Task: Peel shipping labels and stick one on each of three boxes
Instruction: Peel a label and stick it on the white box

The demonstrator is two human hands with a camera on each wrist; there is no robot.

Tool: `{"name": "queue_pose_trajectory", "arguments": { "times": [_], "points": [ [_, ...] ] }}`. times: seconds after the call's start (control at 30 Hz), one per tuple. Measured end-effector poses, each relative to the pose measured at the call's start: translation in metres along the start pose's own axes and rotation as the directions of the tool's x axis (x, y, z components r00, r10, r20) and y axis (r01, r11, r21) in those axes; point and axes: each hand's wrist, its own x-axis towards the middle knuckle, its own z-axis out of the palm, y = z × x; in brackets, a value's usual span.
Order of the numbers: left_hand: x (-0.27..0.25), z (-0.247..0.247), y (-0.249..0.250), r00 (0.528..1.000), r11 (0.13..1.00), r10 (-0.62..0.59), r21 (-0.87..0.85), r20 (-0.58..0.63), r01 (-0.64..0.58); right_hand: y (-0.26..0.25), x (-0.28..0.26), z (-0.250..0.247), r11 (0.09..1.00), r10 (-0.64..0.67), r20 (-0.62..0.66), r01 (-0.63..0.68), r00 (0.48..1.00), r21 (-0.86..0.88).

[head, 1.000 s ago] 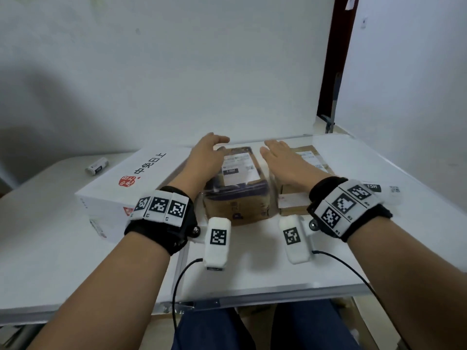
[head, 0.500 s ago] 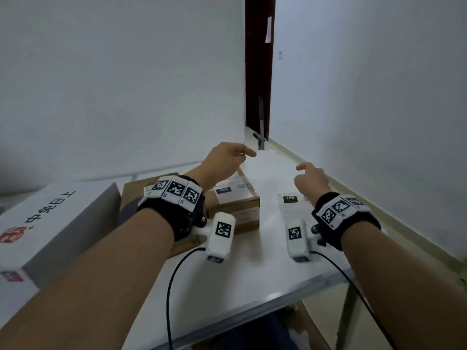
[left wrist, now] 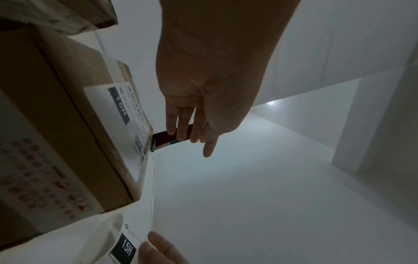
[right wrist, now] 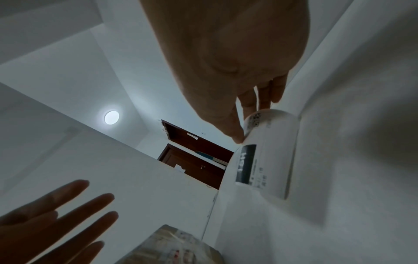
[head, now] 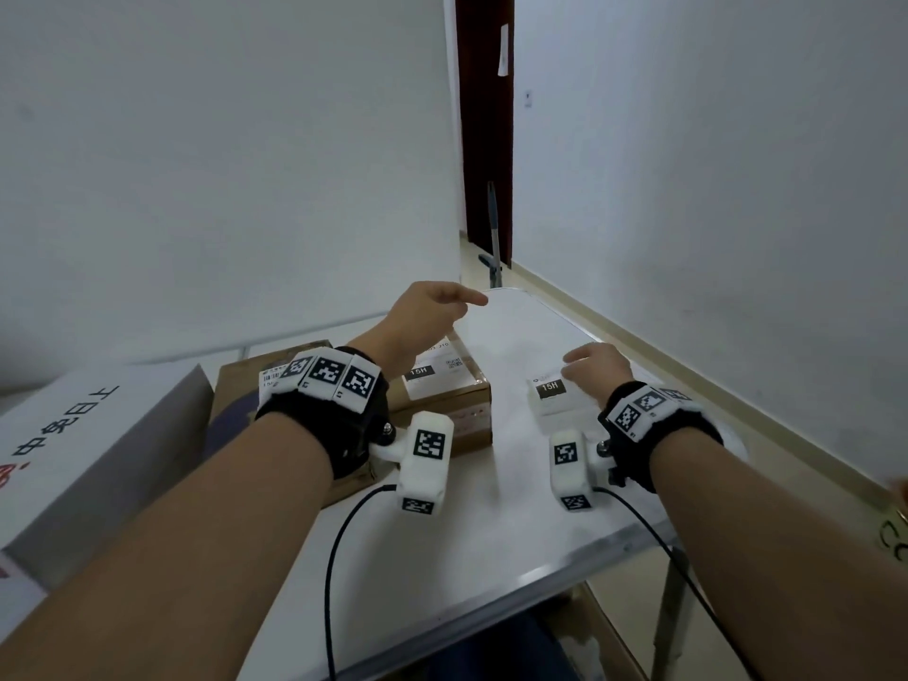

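Reading "15H": label roll (head: 550,393) and cardboard box (head: 444,393).

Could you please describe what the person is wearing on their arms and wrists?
Both forearms are bare, with no sleeves. Each wrist carries a black band topped with white tiles bearing black square markers, and a white camera pod with its own markers trailing a thin black cable.

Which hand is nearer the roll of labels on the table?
Right. The right hand touches the roll of labels at its far end; the left hand hovers apart, above the small cardboard box.
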Motion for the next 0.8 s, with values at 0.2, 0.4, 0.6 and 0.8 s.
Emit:
{"name": "queue_pose_trajectory", "arguments": {
  "times": [0.2,0.4,0.6,0.8],
  "points": [
    [-0.003,-0.004,-0.001,1.0,0.994,-0.021,-0.108,0.019,0.023,-0.037,-0.018,-0.007,0.943,-0.184,-0.141,0.215,0.973,0.253],
    [-0.01,-0.029,0.005,0.984,0.927,-0.177,-0.337,-0.009,0.163,-0.105,-0.043,-0.007,0.802,-0.421,-0.101,0.422,0.901,0.423],
    [-0.034,-0.075,-0.003,0.943,0.843,-0.333,-0.453,-0.018,0.289,-0.141,-0.073,0.03,0.674,-0.604,0.083,0.452,0.793,0.584],
    [-0.066,-0.127,-0.017,0.915,0.739,-0.351,-0.659,-0.2,0.139,-0.166,-0.105,0.063,0.649,-0.699,0.271,0.427,0.662,0.63]
  ]
}}
